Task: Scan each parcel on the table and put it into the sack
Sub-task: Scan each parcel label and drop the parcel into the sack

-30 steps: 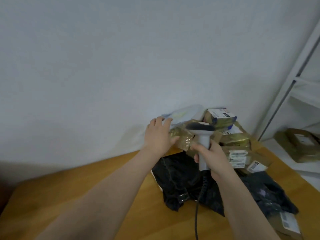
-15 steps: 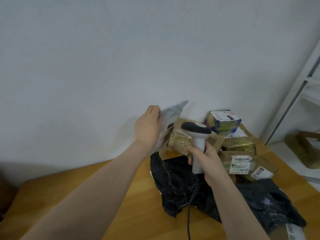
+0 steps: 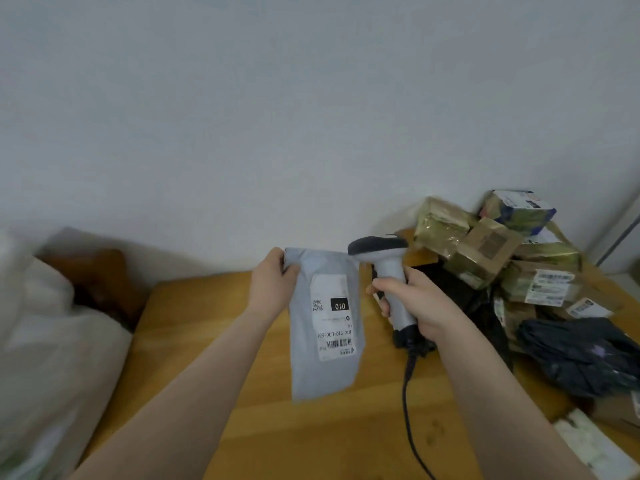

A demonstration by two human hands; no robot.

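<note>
Right end of worktop (image 3: 329,441): parcels (image 3: 485,251) heaped on black bags (image 3: 581,355), against the wall.
Left edge: white sack (image 3: 52,358) beside the worktop.
Left hand (image 3: 273,289): pinches the grey mailer (image 3: 325,372) by its top corner, above bare wood.
Right hand (image 3: 422,306): grips the scanner (image 3: 384,258), its head just beside the mailer.
Cable (image 3: 408,393): trails toward the near edge.

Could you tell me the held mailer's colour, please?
The mailer is pale grey; head view.

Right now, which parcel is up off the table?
The flat grey mailer, hanging from the left hand; the taped boxes and dark bags lie piled on the table.
</note>
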